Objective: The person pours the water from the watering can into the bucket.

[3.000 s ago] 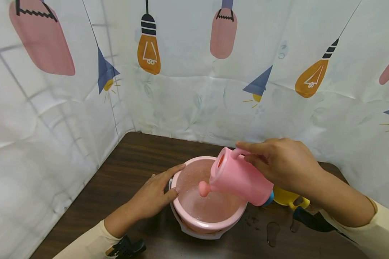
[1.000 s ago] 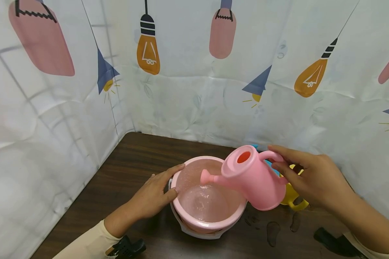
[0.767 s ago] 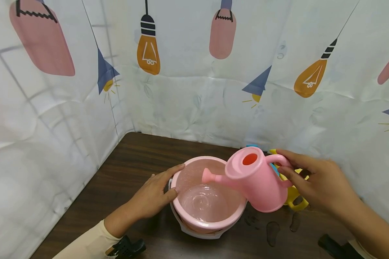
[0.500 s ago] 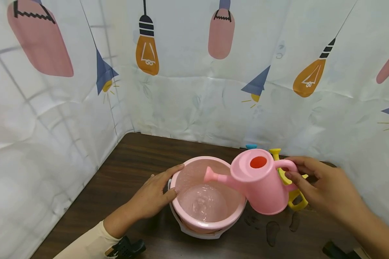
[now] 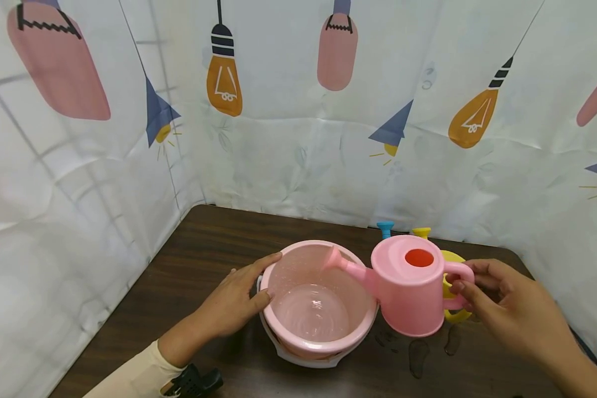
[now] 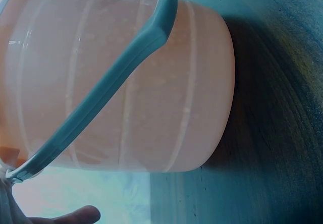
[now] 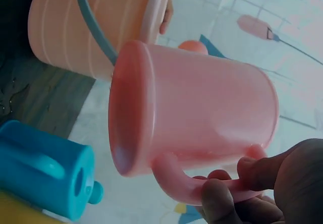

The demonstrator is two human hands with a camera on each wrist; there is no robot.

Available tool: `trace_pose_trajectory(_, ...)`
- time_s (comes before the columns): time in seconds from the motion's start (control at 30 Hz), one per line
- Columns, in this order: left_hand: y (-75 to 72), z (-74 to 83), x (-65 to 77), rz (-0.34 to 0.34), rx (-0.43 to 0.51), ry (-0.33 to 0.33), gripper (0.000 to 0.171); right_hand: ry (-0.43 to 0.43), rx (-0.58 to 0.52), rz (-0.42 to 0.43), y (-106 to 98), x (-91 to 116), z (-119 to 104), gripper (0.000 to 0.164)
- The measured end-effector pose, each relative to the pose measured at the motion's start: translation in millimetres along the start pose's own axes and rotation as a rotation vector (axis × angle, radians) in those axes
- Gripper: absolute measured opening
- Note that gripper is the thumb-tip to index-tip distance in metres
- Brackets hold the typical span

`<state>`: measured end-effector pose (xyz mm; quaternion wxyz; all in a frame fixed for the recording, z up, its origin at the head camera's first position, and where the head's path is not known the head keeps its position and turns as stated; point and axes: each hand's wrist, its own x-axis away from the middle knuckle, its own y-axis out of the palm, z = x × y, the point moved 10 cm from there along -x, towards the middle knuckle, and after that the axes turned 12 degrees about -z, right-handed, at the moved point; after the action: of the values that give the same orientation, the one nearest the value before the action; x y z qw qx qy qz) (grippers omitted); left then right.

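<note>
A pink bucket (image 5: 318,348) with a little water in its bottom stands on the table. My left hand (image 5: 234,301) rests on its left rim, thumb and forefinger spread and fairly straight. From the left wrist, the bucket's side and its lowered carrying handle (image 6: 108,90) show. My right hand (image 5: 522,309) grips a pink watering can (image 5: 412,304) by its looped handle (image 7: 186,186), thumb on one side and fingers curled round the other. The can is held nearly upright at the bucket's right, its spout (image 5: 348,265) over the rim.
Behind the pink can are a blue watering can (image 7: 45,168) and a yellow watering can (image 5: 453,257), largely hidden in the head view. Small puddles (image 5: 419,354) lie on the dark wooden table (image 5: 219,237). A printed curtain (image 5: 288,155) hangs along the back and left.
My right hand has tipped the watering can back from a steep forward tilt to nearly upright and drawn it right and down. The left hand has stayed on the bucket's rim.
</note>
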<state>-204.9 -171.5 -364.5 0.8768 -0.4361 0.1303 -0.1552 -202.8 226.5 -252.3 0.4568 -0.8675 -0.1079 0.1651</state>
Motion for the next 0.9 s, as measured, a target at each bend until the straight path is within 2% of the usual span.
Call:
trace_pose_trajectory(0.1, 0.2, 0.0, 0.3, -0.004, 0.003, -0.003, 0.066, 0.017, -0.054, -0.005, 2.0, 4.6, 9.4, 0.025)
trace_pose_trajectory(0.33, 0.8, -0.2, -0.4, -0.006, -0.003, -0.001, 0.065, 0.061, -0.04, 0.032, -5.1, 17.4, 33.2, 0.019)
trace_pose_trajectory(0.53, 1.3, -2.3, -1.3, -0.014, 0.003, -0.013, 0.065, 0.071, -0.064, 0.104, -16.5, 27.1, 52.3, 0.019)
trace_pose_trajectory(0.63, 1.4, -2.6, -1.8, -0.015, 0.005, -0.014, 0.065, 0.122, -0.057, 0.147, -22.6, 32.9, 65.6, 0.019)
trace_pose_trajectory(0.77, 1.8, -1.3, -2.3, -0.009, 0.0, 0.004, 0.064, 0.168, -0.109, 0.192, -27.8, 39.1, 81.6, 0.019)
trace_pose_trajectory(0.9, 1.8, -0.4, -2.8, -0.006, -0.002, 0.012, 0.063, 0.143, -0.182, 0.233, -31.3, 41.3, 89.4, 0.028)
